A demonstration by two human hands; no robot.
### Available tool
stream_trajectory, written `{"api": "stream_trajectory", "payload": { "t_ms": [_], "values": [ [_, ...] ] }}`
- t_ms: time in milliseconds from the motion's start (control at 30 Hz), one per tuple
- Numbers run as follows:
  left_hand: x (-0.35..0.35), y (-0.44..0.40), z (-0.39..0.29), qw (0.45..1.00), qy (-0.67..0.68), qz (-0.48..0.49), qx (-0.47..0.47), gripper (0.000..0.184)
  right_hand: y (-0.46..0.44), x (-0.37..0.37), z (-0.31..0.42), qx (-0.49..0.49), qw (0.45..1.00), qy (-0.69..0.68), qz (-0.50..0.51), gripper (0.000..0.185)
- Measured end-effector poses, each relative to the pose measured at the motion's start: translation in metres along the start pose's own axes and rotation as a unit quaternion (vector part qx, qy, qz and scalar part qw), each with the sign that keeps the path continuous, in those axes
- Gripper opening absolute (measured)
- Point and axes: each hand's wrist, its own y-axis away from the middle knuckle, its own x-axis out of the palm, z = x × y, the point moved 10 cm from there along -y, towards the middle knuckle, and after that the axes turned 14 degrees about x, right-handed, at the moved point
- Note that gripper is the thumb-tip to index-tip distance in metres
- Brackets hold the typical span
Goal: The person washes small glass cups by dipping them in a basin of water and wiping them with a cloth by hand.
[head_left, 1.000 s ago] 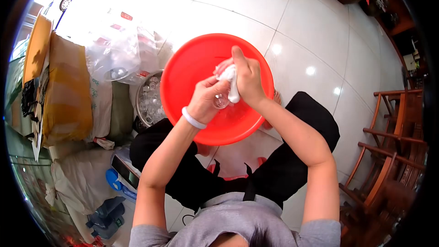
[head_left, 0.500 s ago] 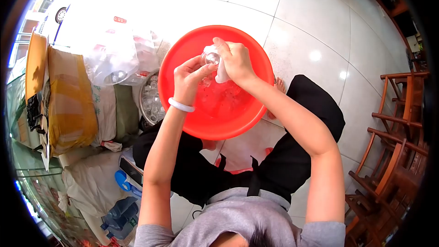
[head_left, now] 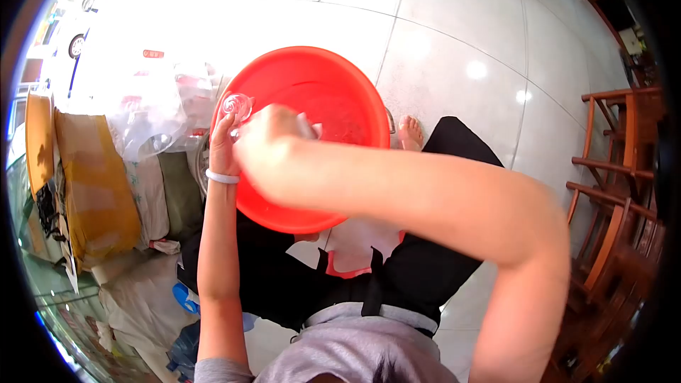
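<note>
Over the left rim of a red plastic basin (head_left: 301,67), my left hand (head_left: 223,145) is closed on a small clear glass cup (head_left: 236,105). My right hand (head_left: 268,138) is smeared by motion and crosses in front of the basin, close beside the left one. A piece of white cloth (head_left: 309,128) sticks out from its closed fingers. The basin's lower middle is hidden behind my right hand and forearm. Water seems to lie in it, but objects inside are too unclear to name.
Clear plastic bags (head_left: 152,113) and a taped yellow-brown carton (head_left: 96,184) stand on the left. The rim of a metal bowl (head_left: 203,163) shows behind my left wrist. Wooden chairs (head_left: 610,170) line the right side. A bare foot (head_left: 409,132) rests on the tiles right of the basin.
My left hand has moved left with the glass cup, from above the basin's middle to its left rim. My right hand has swung left and down with the cloth. The whole view has shifted.
</note>
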Motion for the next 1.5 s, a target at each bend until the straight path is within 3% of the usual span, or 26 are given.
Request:
{"api": "stream_trajectory", "payload": {
  "t_ms": [33,100,133,233,300,567,667,767,833,867,900,967,1067,1100,1133,1200,1233,1267,1300,1333,1367,1433,1500],
  "values": [
    [0.011,0.009,-0.010,0.999,-0.038,0.003,0.013,0.047,0.002,0.002,0.002,-0.006,1.000,0.000,-0.003,0.015],
    [0.019,0.015,0.013,0.990,0.059,-0.029,-0.122,0.041,0.004,0.003,0.004,-0.018,1.000,0.000,-0.012,0.015],
    [-0.044,-0.011,0.030,0.993,0.071,0.024,-0.091,0.036,0.004,0.005,0.006,-0.026,1.000,0.002,-0.015,0.015],
    [-0.017,0.000,0.023,0.992,0.087,-0.028,-0.087,0.030,0.007,0.005,0.011,-0.045,0.999,0.011,-0.024,0.015],
    [-0.015,0.006,0.014,0.991,-0.044,-0.100,-0.081,0.006,0.009,0.003,0.019,-0.060,0.997,0.024,-0.034,0.015],
    [-0.039,0.009,0.071,0.959,0.176,-0.034,-0.218,0.021,0.020,-0.017,0.027,-0.101,0.990,0.030,-0.094,0.016],
    [-0.041,-0.006,0.069,0.965,0.192,-0.040,-0.174,0.026,0.024,-0.031,0.018,-0.103,0.983,-0.010,-0.153,0.016],
    [-0.033,-0.015,0.045,0.983,0.158,-0.027,-0.087,0.031,0.026,-0.054,-0.015,-0.074,0.966,-0.178,-0.174,0.017],
    [-0.042,-0.019,0.043,0.995,0.058,-0.032,-0.081,0.033,0.019,-0.044,-0.050,-0.011,0.914,-0.390,-0.106,0.021],
    [-0.053,-0.025,0.051,0.993,0.056,-0.050,-0.091,0.037,0.016,-0.032,-0.067,0.027,0.858,-0.508,-0.070,0.025],
    [-0.055,-0.027,0.062,0.992,0.058,-0.045,-0.099,0.037,0.014,-0.020,-0.085,0.065,0.787,-0.612,-0.049,0.029],
    [-0.067,-0.031,0.085,0.985,-0.072,-0.051,-0.146,0.036,-0.010,0.047,-0.112,0.140,0.610,-0.780,0.005,0.036],
    [-0.066,-0.025,0.123,0.970,-0.140,-0.042,-0.196,0.042,-0.022,0.079,-0.130,0.161,0.600,-0.784,-0.017,0.038],
    [-0.072,-0.022,0.145,0.959,-0.162,-0.029,-0.229,0.046,-0.024,0.088,-0.135,0.167,0.598,-0.784,-0.020,0.038],
    [-0.083,-0.023,0.166,0.958,-0.162,-0.024,-0.234,0.046,-0.022,0.087,-0.139,0.155,0.646,-0.745,-0.063,0.038],
    [-0.115,-0.024,0.209,0.905,-0.342,0.058,-0.246,0.057,-0.017,0.090,-0.143,0.132,0.721,-0.667,-0.133,0.034],
    [-0.122,-0.020,0.223,0.904,-0.342,0.061,-0.250,0.057,-0.014,0.087,-0.135,0.085,0.775,-0.604,-0.165,0.033],
    [-0.118,-0.025,0.224,0.837,-0.497,0.162,-0.162,0.062,-0.010,0.085,-0.126,0.044,0.816,-0.540,-0.200,0.034],
    [-0.100,-0.032,0.219,0.733,-0.628,0.253,-0.064,0.067,-0.008,0.079,-0.116,-0.002,0.849,-0.478,-0.223,0.031],
    [-0.110,-0.029,0.236,0.716,-0.633,0.250,-0.159,0.069,-0.005,0.075,-0.107,-0.048,0.873,-0.416,-0.250,0.029],
    [-0.107,-0.032,0.240,0.715,-0.631,0.252,-0.162,0.069,-0.007,0.076,-0.100,-0.067,0.880,-0.410,-0.229,0.027],
    [-0.111,-0.047,0.221,0.713,-0.680,0.124,-0.116,0.068,-0.007,0.078,-0.100,-0.083,0.872,-0.390,-0.283,0.022],
    [-0.108,-0.048,0.237,0.697,-0.690,0.149,-0.128,0.066,-0.007,0.086,-0.084,-0.130,0.908,-0.325,-0.229,0.022]
  ]
}}
